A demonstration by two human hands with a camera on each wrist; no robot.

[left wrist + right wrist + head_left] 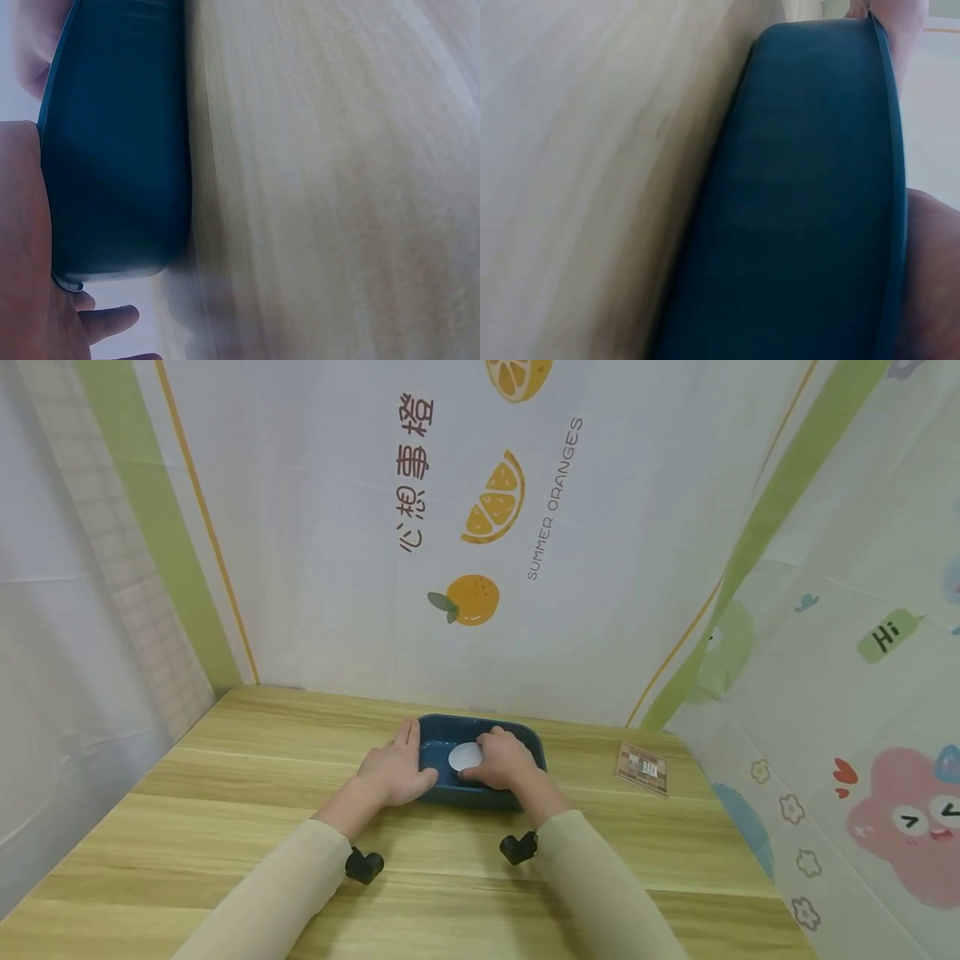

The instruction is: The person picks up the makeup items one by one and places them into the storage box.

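A dark blue rectangular basin (483,797) sits on the table near its back edge. At the basin's left end, my left hand (393,770) rests on the rim with its fingers straight and the thumb over the front corner. Those fingers reach past the basin's end in the left wrist view. My right hand (506,760) reaches inside the basin and grips a flat white round disc (464,757) between thumb and fingers. The disc's right part is hidden by that hand. In the right wrist view, the basin's outer wall (802,187) covers the disc and most of the hand.
A small brown checked card (642,768) marked "BACK" lies on the table, right of the basin. Behind the wooden table (247,793) hangs a white curtain (337,610) printed with oranges. Another patterned curtain (825,710) hangs along the right side.
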